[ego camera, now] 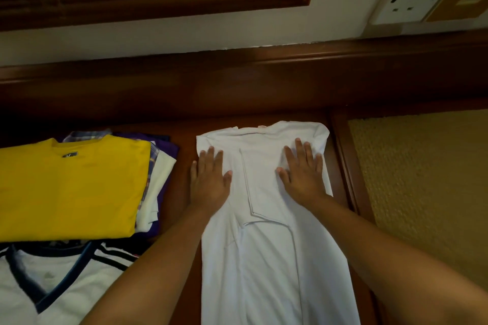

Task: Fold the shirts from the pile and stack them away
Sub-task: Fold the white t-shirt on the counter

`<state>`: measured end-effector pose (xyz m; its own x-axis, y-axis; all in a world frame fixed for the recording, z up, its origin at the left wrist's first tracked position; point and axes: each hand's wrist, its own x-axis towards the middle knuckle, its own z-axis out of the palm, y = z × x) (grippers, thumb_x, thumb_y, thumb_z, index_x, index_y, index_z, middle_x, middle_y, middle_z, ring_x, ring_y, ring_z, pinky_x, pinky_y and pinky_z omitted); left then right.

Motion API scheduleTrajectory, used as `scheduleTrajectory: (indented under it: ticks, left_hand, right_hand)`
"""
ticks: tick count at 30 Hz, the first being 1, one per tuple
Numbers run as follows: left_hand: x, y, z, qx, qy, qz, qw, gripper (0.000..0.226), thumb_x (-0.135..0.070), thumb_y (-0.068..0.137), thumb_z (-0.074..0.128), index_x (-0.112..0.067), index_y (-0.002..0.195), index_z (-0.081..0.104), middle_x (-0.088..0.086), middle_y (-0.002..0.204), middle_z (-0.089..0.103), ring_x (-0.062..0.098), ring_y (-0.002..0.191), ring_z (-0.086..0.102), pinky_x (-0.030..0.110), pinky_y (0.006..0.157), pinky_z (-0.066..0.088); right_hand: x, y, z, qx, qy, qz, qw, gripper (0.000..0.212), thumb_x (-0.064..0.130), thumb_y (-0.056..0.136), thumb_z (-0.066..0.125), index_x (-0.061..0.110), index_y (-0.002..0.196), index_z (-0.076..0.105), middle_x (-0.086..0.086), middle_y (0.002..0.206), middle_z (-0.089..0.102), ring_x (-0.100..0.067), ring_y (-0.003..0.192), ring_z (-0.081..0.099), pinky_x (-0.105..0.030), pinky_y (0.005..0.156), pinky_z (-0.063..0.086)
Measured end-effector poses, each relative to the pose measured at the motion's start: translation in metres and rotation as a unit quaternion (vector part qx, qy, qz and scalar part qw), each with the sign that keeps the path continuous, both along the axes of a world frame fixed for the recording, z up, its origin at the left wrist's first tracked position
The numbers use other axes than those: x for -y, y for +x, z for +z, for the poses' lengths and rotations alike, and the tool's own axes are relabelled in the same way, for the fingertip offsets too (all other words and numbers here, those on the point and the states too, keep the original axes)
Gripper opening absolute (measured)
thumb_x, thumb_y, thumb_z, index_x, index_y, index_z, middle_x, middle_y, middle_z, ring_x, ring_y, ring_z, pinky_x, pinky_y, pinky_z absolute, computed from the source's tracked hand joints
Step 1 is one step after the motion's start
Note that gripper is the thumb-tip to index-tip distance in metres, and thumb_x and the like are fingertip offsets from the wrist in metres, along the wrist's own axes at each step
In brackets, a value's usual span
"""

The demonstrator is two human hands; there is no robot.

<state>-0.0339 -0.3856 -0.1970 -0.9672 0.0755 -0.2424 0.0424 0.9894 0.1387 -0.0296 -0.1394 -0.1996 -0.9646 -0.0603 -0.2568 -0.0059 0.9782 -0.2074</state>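
Left hand [210, 179] and right hand [303, 174], both flat and open, press white shirt [264, 258] near far edge of wooden surface [179, 203]. Risk: folded sleeves may spring loose if hands lift unevenly.

White shirt [269, 258] hem cut off by the bottom edge, yellow shirt [71, 187] running past the left edge and hiding most of the stack [161, 179] beneath, its collar label [69, 154] too small to read
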Motion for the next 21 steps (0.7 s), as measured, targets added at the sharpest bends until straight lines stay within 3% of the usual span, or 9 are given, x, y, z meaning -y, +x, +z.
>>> scheduleTrajectory:
  ticks: [3, 6, 9, 11, 14, 17, 21]
  left_hand:
    - [-0.007, -0.002, -0.005, 0.039, -0.025, 0.001, 0.999, 0.070, -0.058, 0.093, 0.004, -0.024, 0.154, 0.000, 0.005, 0.162, -0.007, 0.026, 0.148, -0.007, 0.045, 0.119, 0.001]
    - [-0.009, -0.016, 0.002, -0.010, -0.010, 0.017, 1.000, 0.068, -0.056, 0.093, 0.008, -0.024, 0.152, 0.020, 0.004, 0.161, 0.011, 0.026, 0.149, 0.006, 0.043, 0.119, 0.004]
    - [-0.007, -0.044, 0.010, -0.083, 0.061, 0.042, 0.994, 0.054, -0.048, 0.099, 0.027, -0.021, 0.145, 0.038, 0.006, 0.154, 0.032, 0.026, 0.144, 0.024, 0.043, 0.117, 0.017]
    - [0.000, -0.070, 0.011, -0.100, 0.079, 0.070, 0.989, 0.049, -0.043, 0.100, 0.036, -0.018, 0.142, 0.041, 0.008, 0.149, 0.039, 0.027, 0.139, 0.031, 0.042, 0.113, 0.026]
    - [0.008, -0.102, 0.006, -0.059, 0.021, 0.063, 0.996, 0.049, -0.045, 0.099, 0.038, -0.018, 0.140, 0.043, 0.009, 0.144, 0.042, 0.029, 0.133, 0.037, 0.042, 0.107, 0.033]
    - [0.014, -0.120, 0.001, -0.057, -0.017, 0.031, 0.998, 0.038, -0.041, 0.099, 0.042, -0.015, 0.124, 0.055, 0.011, 0.129, 0.052, 0.030, 0.119, 0.048, 0.042, 0.098, 0.042]
    - [0.020, -0.129, -0.005, -0.090, 0.048, 0.108, 0.989, 0.037, -0.039, 0.099, 0.042, -0.010, 0.103, 0.064, 0.013, 0.105, 0.065, 0.031, 0.100, 0.059, 0.043, 0.085, 0.051]
  right_hand:
    - [-0.008, -0.015, -0.001, 0.038, 0.033, 0.008, 0.999, 0.066, 0.056, 0.098, 0.017, 0.022, 0.154, 0.006, -0.010, 0.161, -0.005, -0.029, 0.148, -0.009, -0.049, 0.117, -0.004]
    - [-0.003, -0.033, 0.009, -0.047, -0.006, -0.004, 0.999, 0.061, 0.049, 0.097, 0.021, 0.016, 0.146, 0.036, -0.012, 0.157, 0.024, -0.031, 0.146, 0.015, -0.051, 0.116, 0.009]
    - [0.004, -0.062, 0.015, -0.105, -0.055, 0.001, 0.993, 0.044, 0.034, 0.100, 0.038, 0.012, 0.138, 0.047, -0.012, 0.147, 0.042, -0.031, 0.138, 0.033, -0.047, 0.113, 0.023]
    - [0.007, -0.085, 0.015, -0.094, -0.045, 0.007, 0.994, 0.041, 0.028, 0.100, 0.043, 0.014, 0.139, 0.045, -0.010, 0.145, 0.044, -0.029, 0.136, 0.035, -0.042, 0.111, 0.028]
    - [0.012, -0.108, 0.011, -0.068, 0.008, 0.017, 0.997, 0.043, 0.029, 0.100, 0.044, 0.020, 0.142, 0.041, -0.008, 0.145, 0.042, -0.030, 0.134, 0.035, -0.041, 0.111, 0.026]
    - [0.014, -0.124, 0.008, -0.056, 0.042, 0.001, 0.998, 0.033, 0.026, 0.098, 0.047, 0.018, 0.130, 0.051, -0.011, 0.136, 0.048, -0.032, 0.127, 0.039, -0.042, 0.107, 0.030]
    - [0.011, -0.135, 0.009, -0.081, 0.002, -0.094, 0.992, 0.028, 0.025, 0.099, 0.047, 0.008, 0.117, 0.060, -0.016, 0.124, 0.057, -0.035, 0.117, 0.048, -0.043, 0.099, 0.038]
